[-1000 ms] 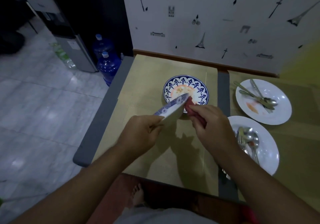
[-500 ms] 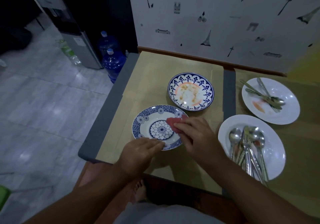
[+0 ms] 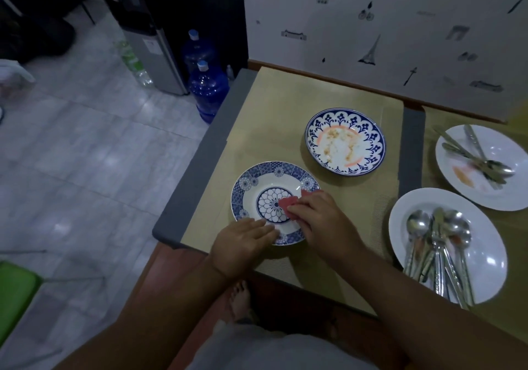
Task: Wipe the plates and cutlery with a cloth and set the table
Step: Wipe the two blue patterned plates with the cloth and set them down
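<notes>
- Currently the right hand holds a red cloth bunched under curled fingers and presses it onto a blue flower-patterned plate. The cloth pokes out leftward past the fingertips, onto the centre flower.
- The left hand lies just left of the right hand and nearer the person. Its fingers are straight and flat on the plate's near rim, gripping nothing, and it seems to be steadying the plate.
- Most of the plate's face lies left of and beyond the cloth, so the right hand is best placed to sweep it.
- Beyond the right hand, and apart from it, sits a smeared blue-rimmed plate.
- Right of that hand sit a nearer white plate and a farther white plate.
- The spoons heaped on the nearer plate have their handles toward the person.
- Counts: four plates, two blue-patterned and two white, and one cloth. The cutlery overlaps too much to count.
</notes>
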### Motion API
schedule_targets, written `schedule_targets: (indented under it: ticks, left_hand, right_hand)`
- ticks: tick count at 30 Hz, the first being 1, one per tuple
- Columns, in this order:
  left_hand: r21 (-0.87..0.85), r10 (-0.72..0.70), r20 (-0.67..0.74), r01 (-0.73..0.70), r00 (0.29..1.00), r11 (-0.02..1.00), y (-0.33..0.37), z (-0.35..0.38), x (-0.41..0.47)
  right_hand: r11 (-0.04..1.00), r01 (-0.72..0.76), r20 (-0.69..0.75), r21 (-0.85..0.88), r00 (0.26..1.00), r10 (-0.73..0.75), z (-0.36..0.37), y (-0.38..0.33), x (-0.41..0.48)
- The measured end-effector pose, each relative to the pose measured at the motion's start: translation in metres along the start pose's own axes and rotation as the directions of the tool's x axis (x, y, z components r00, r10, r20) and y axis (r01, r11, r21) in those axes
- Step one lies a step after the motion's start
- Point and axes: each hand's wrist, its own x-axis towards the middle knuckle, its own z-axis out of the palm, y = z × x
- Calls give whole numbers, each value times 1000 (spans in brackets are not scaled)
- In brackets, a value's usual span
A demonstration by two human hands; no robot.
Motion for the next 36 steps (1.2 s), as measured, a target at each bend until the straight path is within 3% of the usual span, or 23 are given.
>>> schedule_targets:
  ticks: [9, 15, 28, 36]
  left_hand:
    - [-31, -110, 200, 118, 974, 993, -25, 16, -20]
    - [24, -327, 347, 340, 879, 940, -28, 4, -8]
    - [46, -274, 447, 284, 851, 958, -44, 1, -2]
    - [-7, -301, 429, 336, 852, 942, -41, -6, 8]
  right_hand:
    - [999, 13, 72, -32, 997, -11, 26, 4, 11]
    - [999, 4, 119, -48, 993, 2, 32, 1, 19]
    - [997, -35, 189, -72, 981, 48, 23, -6, 21]
    - [976, -105, 390, -192, 904, 174, 18, -22, 31]
